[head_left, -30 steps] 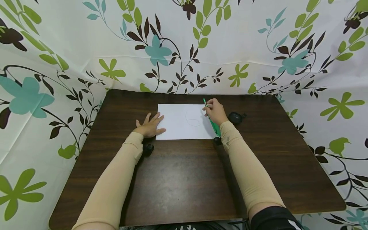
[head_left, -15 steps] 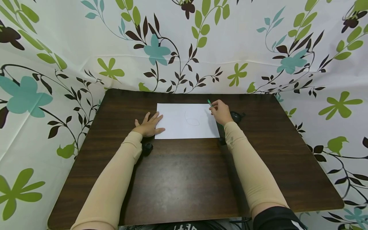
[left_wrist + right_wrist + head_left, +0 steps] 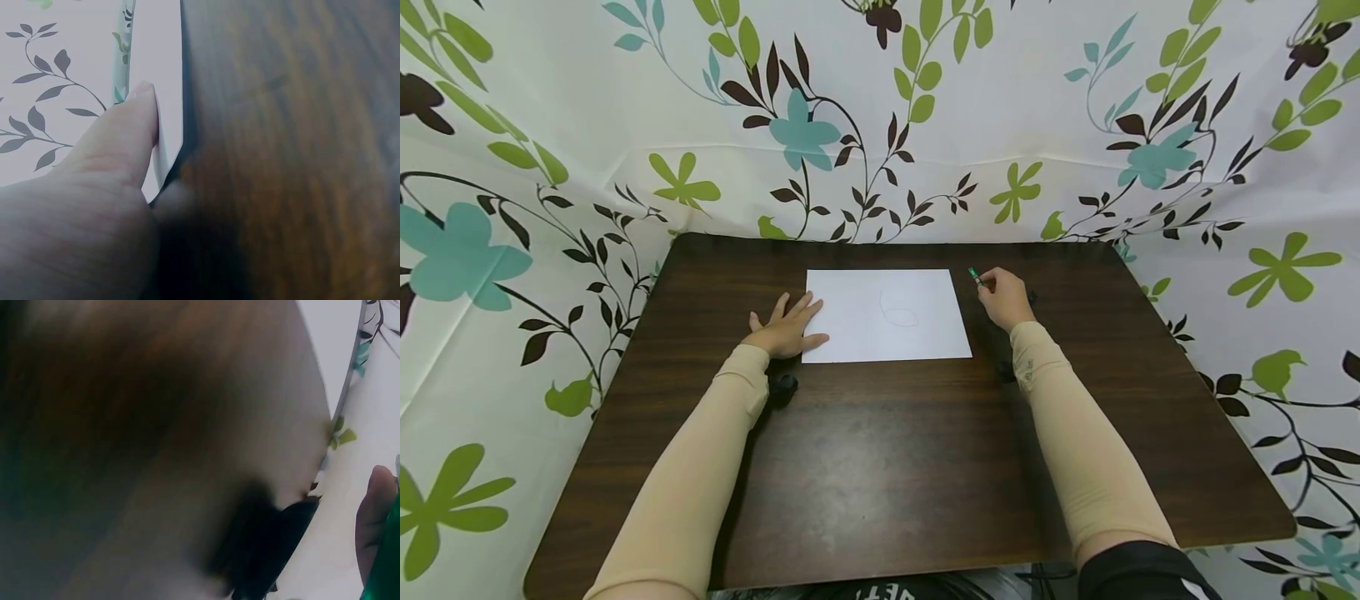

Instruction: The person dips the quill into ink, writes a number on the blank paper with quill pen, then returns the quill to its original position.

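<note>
A white sheet of paper lies flat on the dark wooden table, bearing a faint, thin outline shaped like a "6". Over its left edge my left hand rests with fingers spread. The left wrist view shows the thumb along the paper's edge. Past the sheet's right edge, my right hand holds a slim green pen between thumb and fingers. Only one end of the pen shows from above. At the right wrist view's corner, the green body appears beside the thumb.
The dark wooden table spreads around the paper. A patterned white curtain rises along its back and sides. Black wrist-worn devices sit at the left wrist and right wrist. Dark cables hang by the front edge.
My right hand has moved right, off the paper and beyond its right edge, carrying the green pen. The left hand has stayed on the sheet's left edge. The drawn outline looks the same.
</note>
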### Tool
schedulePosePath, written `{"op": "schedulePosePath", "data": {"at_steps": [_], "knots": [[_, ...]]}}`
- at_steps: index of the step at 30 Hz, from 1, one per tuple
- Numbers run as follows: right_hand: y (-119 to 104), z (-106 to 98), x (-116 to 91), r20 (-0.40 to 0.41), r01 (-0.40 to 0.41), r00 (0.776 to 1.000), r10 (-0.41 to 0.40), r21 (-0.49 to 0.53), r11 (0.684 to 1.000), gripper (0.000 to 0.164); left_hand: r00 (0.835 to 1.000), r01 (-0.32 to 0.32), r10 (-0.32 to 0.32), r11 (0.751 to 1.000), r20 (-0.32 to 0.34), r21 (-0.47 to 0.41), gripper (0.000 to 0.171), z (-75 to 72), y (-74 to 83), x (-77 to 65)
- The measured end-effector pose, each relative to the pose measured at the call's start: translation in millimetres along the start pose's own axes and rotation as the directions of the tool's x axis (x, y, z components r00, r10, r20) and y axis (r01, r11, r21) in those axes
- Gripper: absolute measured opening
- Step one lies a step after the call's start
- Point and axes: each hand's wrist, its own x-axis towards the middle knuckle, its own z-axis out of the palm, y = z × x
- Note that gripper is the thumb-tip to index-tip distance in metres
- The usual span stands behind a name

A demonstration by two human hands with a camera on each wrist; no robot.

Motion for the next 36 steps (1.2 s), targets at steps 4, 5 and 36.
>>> {"op": "schedulePosePath", "data": {"at_steps": [4, 5, 36], "knots": [[10.3, -4.2, -0.7, -0.020, -0.003, 1.000, 0.002, -0.023, 1.000, 0.025, 1.000, 0.007, -0.007, 1.000, -0.005, 0.001, 0.079, 0.9, -1.5, -1.2], [12.4, -5.2, -0.9, -0.026, -0.005, 1.000, 0.004, -0.026, 1.000, 0.025, 1.000, 0.007, -0.007, 1.000, -0.006, 0.001, 0.079, 1.0, -1.8, -1.1], [64.9, -54.3, -17.1, -0.045, -0.233, 0.972, 0.229, -0.214, 0.949, 0.034, 1.000, 0.001, -0.001, 1.000, 0.005, 0.026, 0.080, 2.2, -4.0, 3.3]]}}
